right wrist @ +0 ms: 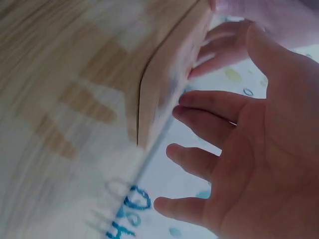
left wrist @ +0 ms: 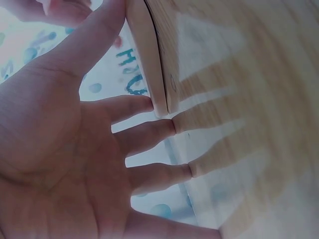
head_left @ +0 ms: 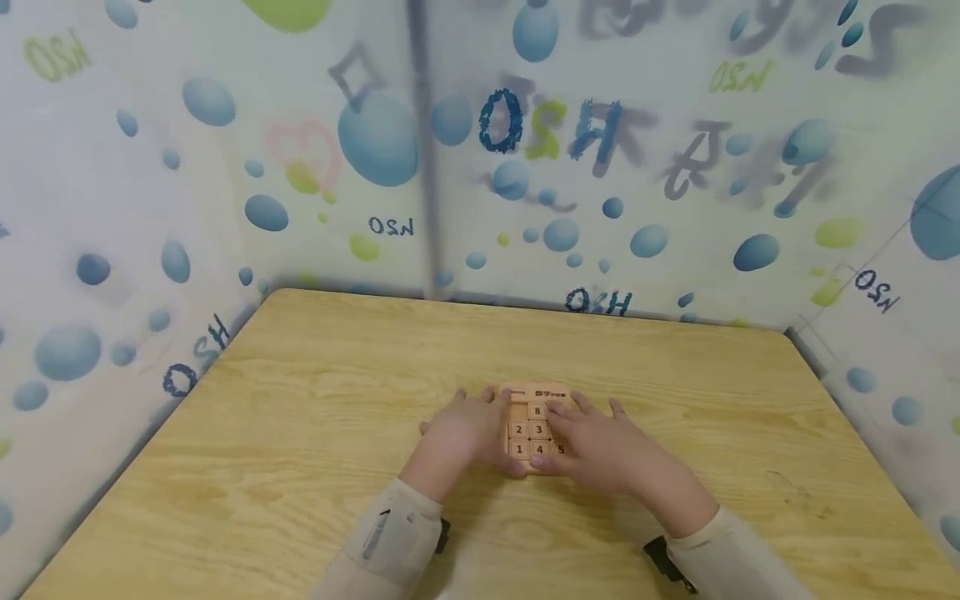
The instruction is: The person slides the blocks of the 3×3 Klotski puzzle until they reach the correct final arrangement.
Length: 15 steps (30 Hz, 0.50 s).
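A small wooden number slide puzzle point(head_left: 551, 394) lies flat on the table, tiles 8, 2, 3, 1, 4 and 5 showing. An unfilled slot shows at its upper left. My left hand point(head_left: 463, 429) lies along its left side, index fingertip at the far corner and thumb at the near edge. In the left wrist view, the other left fingers point(left wrist: 149, 134) are straight and spread, their tips on the tabletop. My right hand point(head_left: 607, 446) reaches over the right side with fingers extended, covering some tiles. Its thumb is by tile 4. The puzzle's edge point(right wrist: 154, 84) shows in the right wrist view.
The wooden table point(head_left: 360, 358) stretches around the puzzle on all sides. Walls point(head_left: 465, 208) printed with blue and green drops and lettering stand behind it and at both sides. Dark wrist straps point(head_left: 666, 560) show at the sleeves.
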### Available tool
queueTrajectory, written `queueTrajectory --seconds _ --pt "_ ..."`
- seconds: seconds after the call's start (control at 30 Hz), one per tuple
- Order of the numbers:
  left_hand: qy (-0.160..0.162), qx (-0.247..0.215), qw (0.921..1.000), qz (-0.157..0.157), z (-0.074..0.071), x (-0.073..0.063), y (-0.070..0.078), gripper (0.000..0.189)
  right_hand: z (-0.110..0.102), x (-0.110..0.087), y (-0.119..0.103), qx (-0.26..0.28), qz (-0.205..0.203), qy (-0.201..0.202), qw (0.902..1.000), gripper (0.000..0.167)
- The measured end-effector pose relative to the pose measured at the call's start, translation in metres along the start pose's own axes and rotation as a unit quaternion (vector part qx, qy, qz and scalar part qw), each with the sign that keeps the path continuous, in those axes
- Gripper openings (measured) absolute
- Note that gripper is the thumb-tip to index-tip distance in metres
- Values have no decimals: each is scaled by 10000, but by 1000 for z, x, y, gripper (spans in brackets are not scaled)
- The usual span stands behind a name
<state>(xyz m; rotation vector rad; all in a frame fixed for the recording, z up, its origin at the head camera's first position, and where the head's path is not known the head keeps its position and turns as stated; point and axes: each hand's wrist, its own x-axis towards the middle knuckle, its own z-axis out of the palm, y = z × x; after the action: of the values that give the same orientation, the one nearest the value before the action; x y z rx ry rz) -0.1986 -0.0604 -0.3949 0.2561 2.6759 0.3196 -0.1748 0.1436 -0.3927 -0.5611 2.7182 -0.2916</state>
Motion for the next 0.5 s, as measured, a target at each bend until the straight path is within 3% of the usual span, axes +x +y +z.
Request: queueTrajectory --seconds 0.27,0.5 --pt "-95 69 9999 15 3 1 -7 102 4 25 -26 -162 -219 -101 9996 79" --pt "-44 116 9999 -16 1 2 -3 118 -5 10 -14 -129 111 39 9998 77"
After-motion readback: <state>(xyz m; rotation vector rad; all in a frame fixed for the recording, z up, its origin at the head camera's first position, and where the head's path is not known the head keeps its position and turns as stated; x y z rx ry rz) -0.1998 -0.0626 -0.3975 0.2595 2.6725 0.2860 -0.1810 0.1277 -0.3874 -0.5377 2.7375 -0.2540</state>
